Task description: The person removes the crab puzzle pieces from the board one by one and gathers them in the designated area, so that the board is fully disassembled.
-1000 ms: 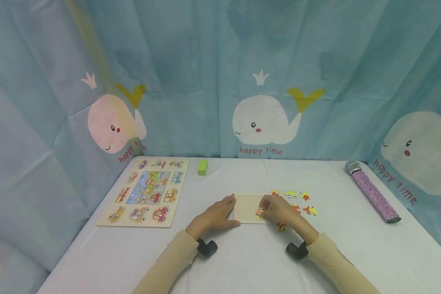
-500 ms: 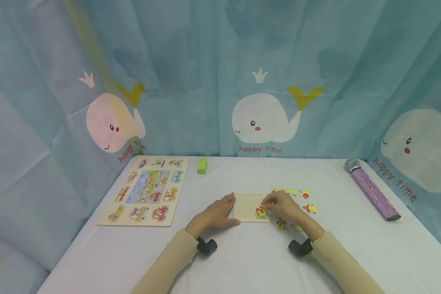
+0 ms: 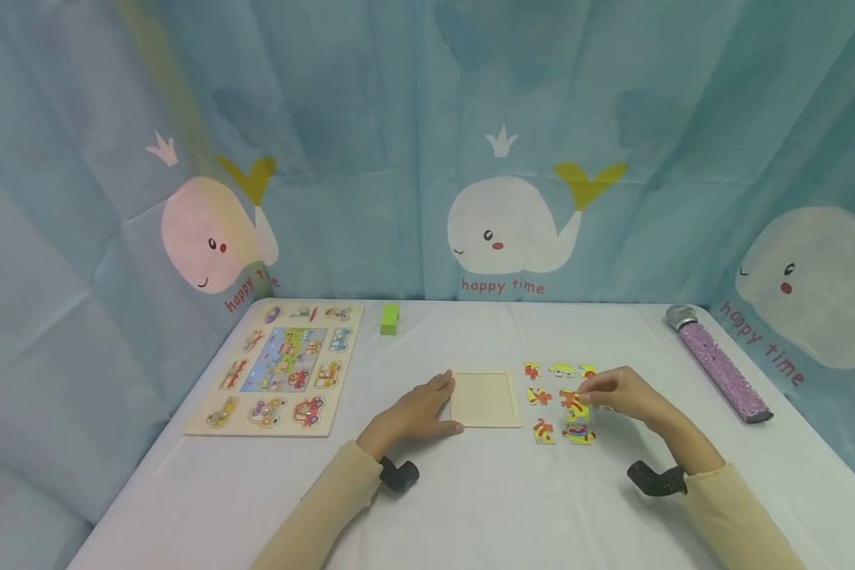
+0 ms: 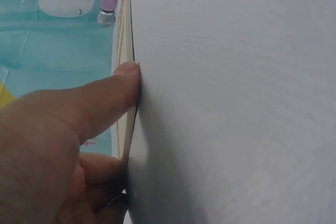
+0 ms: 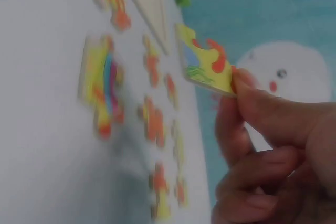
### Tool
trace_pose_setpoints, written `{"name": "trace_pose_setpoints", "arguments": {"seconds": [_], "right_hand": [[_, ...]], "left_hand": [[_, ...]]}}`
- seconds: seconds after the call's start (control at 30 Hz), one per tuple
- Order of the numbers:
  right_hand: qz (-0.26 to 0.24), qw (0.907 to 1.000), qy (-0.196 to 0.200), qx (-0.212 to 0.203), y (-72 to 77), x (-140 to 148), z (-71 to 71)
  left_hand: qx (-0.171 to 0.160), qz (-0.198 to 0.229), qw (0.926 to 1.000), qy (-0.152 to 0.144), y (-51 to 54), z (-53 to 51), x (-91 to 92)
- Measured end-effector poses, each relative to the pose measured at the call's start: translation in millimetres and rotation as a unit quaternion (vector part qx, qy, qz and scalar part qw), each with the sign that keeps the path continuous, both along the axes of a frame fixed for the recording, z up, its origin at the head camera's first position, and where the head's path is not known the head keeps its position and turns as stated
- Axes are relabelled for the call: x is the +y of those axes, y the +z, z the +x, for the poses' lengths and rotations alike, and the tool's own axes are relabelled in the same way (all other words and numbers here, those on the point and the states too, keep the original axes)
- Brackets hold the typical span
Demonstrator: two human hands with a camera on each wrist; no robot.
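My left hand (image 3: 419,410) rests at the left edge of a shallow wooden puzzle tray (image 3: 483,400), its fingers fairly straight. In the left wrist view the thumb (image 4: 113,93) presses against the tray's edge. My right hand (image 3: 627,393) pinches a jigsaw piece (image 3: 577,413) between thumb and index finger, raised over the loose pieces right of the tray. The right wrist view shows this piece (image 5: 205,61) as yellow with red, blue and green markings. Several loose jigsaw pieces (image 3: 544,431), yellow and red, lie apart on the table; some are partly hidden behind the right hand.
A vehicle peg puzzle board (image 3: 285,368) lies at the left. A green block (image 3: 389,320) stands at the back. On the right lies a purple glittery microphone (image 3: 720,364). A blue curtain with whales (image 3: 502,226) hangs behind the white table (image 3: 484,507).
My right hand has lifted the pinched jigsaw piece away from the tray's right side and carried it right, above the loose pieces. The tray's bare bottom now shows. My left hand stays put.
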State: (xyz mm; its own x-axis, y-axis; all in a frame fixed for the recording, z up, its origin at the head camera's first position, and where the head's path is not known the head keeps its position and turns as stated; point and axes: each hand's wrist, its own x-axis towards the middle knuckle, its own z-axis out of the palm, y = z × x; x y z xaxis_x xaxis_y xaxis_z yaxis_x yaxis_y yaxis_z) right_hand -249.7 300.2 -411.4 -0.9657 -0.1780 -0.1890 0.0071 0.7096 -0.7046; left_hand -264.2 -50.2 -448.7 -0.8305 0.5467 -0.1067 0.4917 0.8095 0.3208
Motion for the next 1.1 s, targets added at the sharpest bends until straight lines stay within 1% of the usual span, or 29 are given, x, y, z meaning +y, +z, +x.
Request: {"name": "trace_pose_setpoints", "arguments": {"seconds": [0.07,0.13,0.23,0.3,0.4,0.5,0.7,0.83,0.93,1.0,1.1], "right_hand": [[0.01,0.9998,-0.006,-0.015,0.1,14.0,5.8],[0.018,0.9996,-0.003,-0.023,0.7,26.0,10.2],[0.019,0.9993,0.008,-0.032,0.4,37.6,12.7],[0.028,0.9989,0.018,-0.032,-1.9,41.4,14.2],[0.035,0.9985,0.026,-0.033,-7.3,39.8,14.3],[0.044,0.9985,0.026,-0.022,-12.2,35.4,13.7],[0.065,0.9976,0.019,-0.015,-15.6,27.5,7.8],[0.092,0.9954,0.029,0.003,-13.8,29.3,5.9],[0.122,0.9922,0.02,0.012,-12.2,35.2,9.4],[0.139,0.9901,0.011,0.01,-12.2,39.9,12.4],[0.146,0.9893,-0.006,0.003,-16.8,45.5,19.5]], "left_hand": [[-0.002,0.0,1.0,-0.003,0.6,0.8,-1.1],[-0.001,0.002,1.0,-0.005,2.0,0.7,-2.6],[0.0,0.001,1.0,-0.002,4.6,-0.2,-5.4],[0.0,0.003,1.0,-0.002,5.1,-0.6,-7.1],[-0.004,0.003,1.0,0.0,4.5,0.4,-11.4],[-0.006,0.005,1.0,0.003,3.5,3.1,-15.7],[-0.007,0.006,0.9999,0.009,2.9,8.6,-21.9],[-0.004,0.005,1.0,0.006,1.8,8.2,-17.0],[-0.01,0.002,0.9999,-0.001,1.2,7.2,-7.2],[-0.015,0.0,0.9999,-0.004,1.1,7.0,-0.3],[-0.022,-0.009,0.9997,-0.008,-0.1,7.9,8.4]]}}
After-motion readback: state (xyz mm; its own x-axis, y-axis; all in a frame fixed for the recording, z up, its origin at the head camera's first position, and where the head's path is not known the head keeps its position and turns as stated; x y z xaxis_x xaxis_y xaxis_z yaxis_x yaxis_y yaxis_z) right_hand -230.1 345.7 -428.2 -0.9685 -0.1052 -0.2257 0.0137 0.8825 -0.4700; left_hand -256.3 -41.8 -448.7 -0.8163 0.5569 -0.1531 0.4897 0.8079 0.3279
